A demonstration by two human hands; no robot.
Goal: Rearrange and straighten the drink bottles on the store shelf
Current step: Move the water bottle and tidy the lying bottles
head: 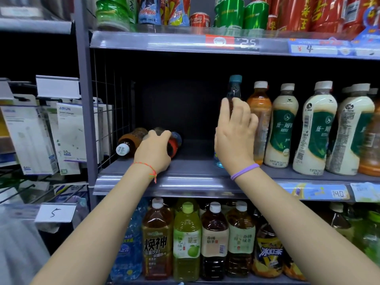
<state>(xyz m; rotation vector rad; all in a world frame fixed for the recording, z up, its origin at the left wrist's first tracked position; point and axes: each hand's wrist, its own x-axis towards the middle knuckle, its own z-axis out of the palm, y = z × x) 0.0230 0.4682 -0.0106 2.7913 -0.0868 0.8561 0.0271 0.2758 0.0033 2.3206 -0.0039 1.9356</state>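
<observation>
On the middle shelf (185, 179), my right hand (234, 136) is wrapped around an upright clear blue bottle (234, 87) with a teal cap, which stands just left of an orange tea bottle (259, 112). At the shelf's left end lie toppled bottles: a brown one with a white cap (128, 142) pointing toward me, and a red-labelled one (173, 145) beside it. My left hand (153, 151) rests on top of the red-labelled lying bottle, fingers curled over it. Cream milk-tea bottles (281, 128) stand upright in a row to the right.
A dark gap lies between the lying bottles and the blue bottle. Large tea bottles (186, 241) fill the shelf below; cans and bottles (230, 13) line the shelf above. A wire grid panel (107, 112) bounds the shelf's left side, with packaged chargers (70, 136) hanging beyond it.
</observation>
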